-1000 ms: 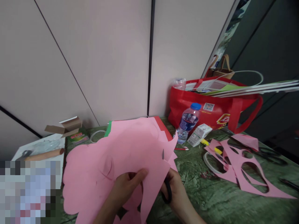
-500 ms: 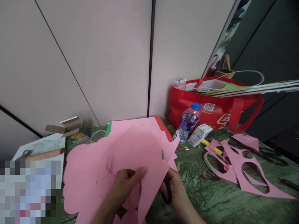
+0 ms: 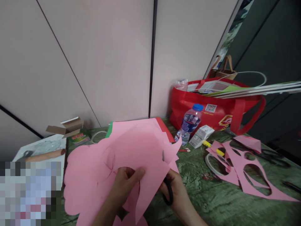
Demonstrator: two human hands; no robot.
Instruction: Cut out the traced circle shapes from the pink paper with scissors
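Note:
A large sheet of pink paper [image 3: 87,175] with a scalloped left edge spreads before me. My left hand [image 3: 125,185] pinches it near the middle, thumb on top. Beneath its right part, my right hand [image 3: 175,190] grips black-handled scissors [image 3: 168,192]. The paper covers most of the blades; a bit of blade shows through a slit near the right edge. A pointed flap of paper curls up beyond that slit. Faint drawn curves mark the sheet left of my left hand. More pink paper lies underneath, over red and green sheets [image 3: 167,130].
Right of the paper stand a water bottle [image 3: 189,124], a small white box [image 3: 201,136] and a red bag [image 3: 202,103]. Pink cut-out scraps [image 3: 237,166], a tape roll [image 3: 209,164] and another pair of scissors [image 3: 275,157] lie farther right. A white board [image 3: 42,146] bears a brown stick.
My left hand and the paper's near flap have shifted slightly left. The pointed flap at right has moved a little right. My right hand stays almost in place with the scissors.

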